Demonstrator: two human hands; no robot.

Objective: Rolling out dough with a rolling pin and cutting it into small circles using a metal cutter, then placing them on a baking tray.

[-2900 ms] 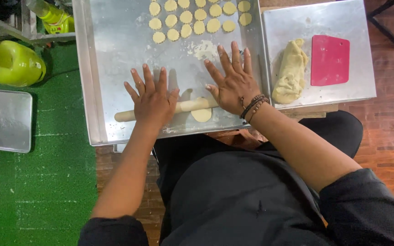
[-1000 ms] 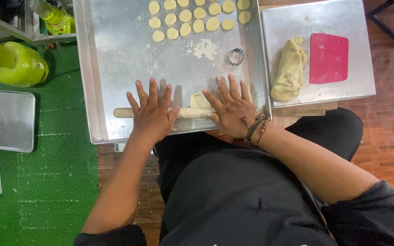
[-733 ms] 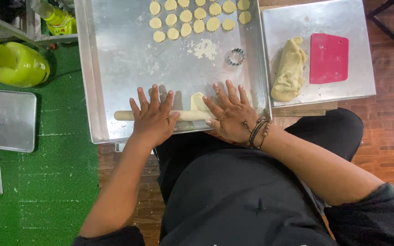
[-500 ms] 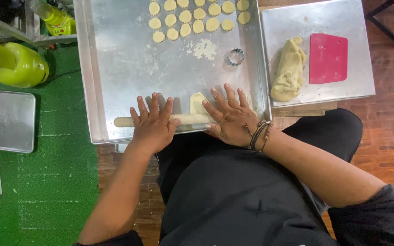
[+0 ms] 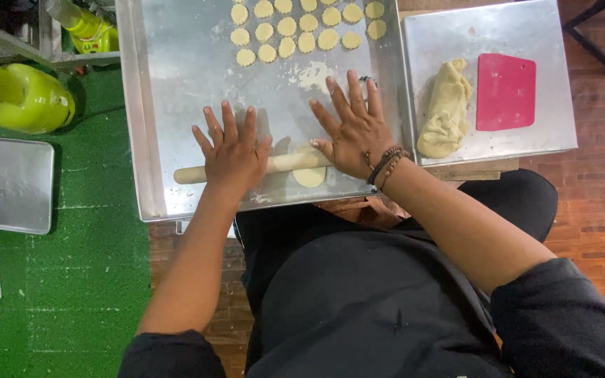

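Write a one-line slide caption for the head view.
Left hand and right hand press flat on a wooden rolling pin over dough in a metal tray.

- Your one camera sits on your head, looking straight down.
- It views the large metal tray (image 5: 176, 84) and your lap from close above.

The big tray (image 5: 176, 105) is bare metal, brushed-looking with a dull sheen and flour smudges. The rolling pin (image 5: 285, 163) looks like pale unfinished wood, smooth and matt. The dough piece (image 5: 309, 176) under it is soft, matt and pale yellow, same as the dough lump (image 5: 446, 108) on the smaller metal tray (image 5: 526, 42). The scraper (image 5: 504, 92) is matt pink plastic. The green floor mat (image 5: 71, 280) looks rough, like turf. The jug (image 5: 26, 98) is glossy lime plastic.
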